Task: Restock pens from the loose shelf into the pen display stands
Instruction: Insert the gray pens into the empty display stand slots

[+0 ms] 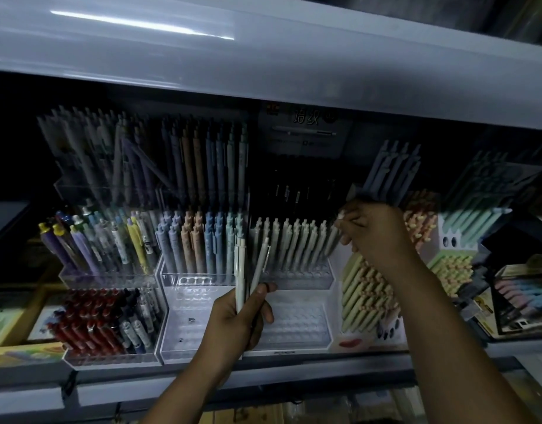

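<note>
1. The front shelf edge runs across the foreground.
2. A clear tiered display stand sits on the shelf at centre. Its lower tiers show bare holes.
3. A stand of red pens is to the left. A block of yellow-green pens with peach caps is just right of the clear stand.
4. The left grip is in front of the clear stand. Fingers and thumb are curled round a small bunch of pale pens, clip ends up. One pen tilts to the right of the others.
5. The right grip is farther in, at the right end of the row of beige pens standing upright in the upper tier. The fingers are curled and blurred, and it cannot be told whether they pinch a pen.
6. Black pens stand behind the beige row, in shadow.
7. The upper shelf overhangs the rear rows.
</note>
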Action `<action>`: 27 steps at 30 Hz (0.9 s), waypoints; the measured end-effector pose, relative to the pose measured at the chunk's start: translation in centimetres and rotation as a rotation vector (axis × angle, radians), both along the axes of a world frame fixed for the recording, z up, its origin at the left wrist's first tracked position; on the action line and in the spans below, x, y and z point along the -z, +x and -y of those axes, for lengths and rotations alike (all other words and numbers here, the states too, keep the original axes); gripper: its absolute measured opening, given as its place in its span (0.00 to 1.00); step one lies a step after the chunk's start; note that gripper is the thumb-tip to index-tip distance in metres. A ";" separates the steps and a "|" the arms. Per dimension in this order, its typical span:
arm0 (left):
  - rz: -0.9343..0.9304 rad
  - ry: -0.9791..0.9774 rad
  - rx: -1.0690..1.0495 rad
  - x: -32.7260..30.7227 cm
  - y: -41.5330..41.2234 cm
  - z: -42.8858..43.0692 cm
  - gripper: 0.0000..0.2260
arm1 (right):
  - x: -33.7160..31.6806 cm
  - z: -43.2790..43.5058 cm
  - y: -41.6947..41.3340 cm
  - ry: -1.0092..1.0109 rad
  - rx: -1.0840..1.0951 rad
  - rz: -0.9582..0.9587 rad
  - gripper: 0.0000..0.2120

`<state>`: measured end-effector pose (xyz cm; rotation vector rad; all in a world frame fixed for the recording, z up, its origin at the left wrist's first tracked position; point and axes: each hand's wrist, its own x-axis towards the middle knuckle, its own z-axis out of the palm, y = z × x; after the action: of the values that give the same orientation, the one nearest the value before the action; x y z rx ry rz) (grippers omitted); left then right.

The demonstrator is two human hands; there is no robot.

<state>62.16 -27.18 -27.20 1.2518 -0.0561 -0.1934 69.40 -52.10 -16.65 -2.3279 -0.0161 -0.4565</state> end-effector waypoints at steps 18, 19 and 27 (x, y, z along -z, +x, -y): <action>0.004 0.037 -0.001 -0.3 -0.4 -0.2 0.13 | -1.0 -1.8 2.3 -0.811 0.062 -0.364 0.04; 0.005 0.035 -0.002 -0.3 -0.4 -0.2 0.13 | -1.0 -1.9 2.4 -0.812 0.078 -0.380 0.04; 0.017 0.065 0.000 -0.3 -0.2 -0.3 0.13 | -0.9 -2.1 3.8 -0.600 0.155 -0.621 0.18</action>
<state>61.95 -26.88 -26.87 1.3178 -0.0648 -0.1860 73.23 -49.95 -15.74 -2.9787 0.3736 0.2579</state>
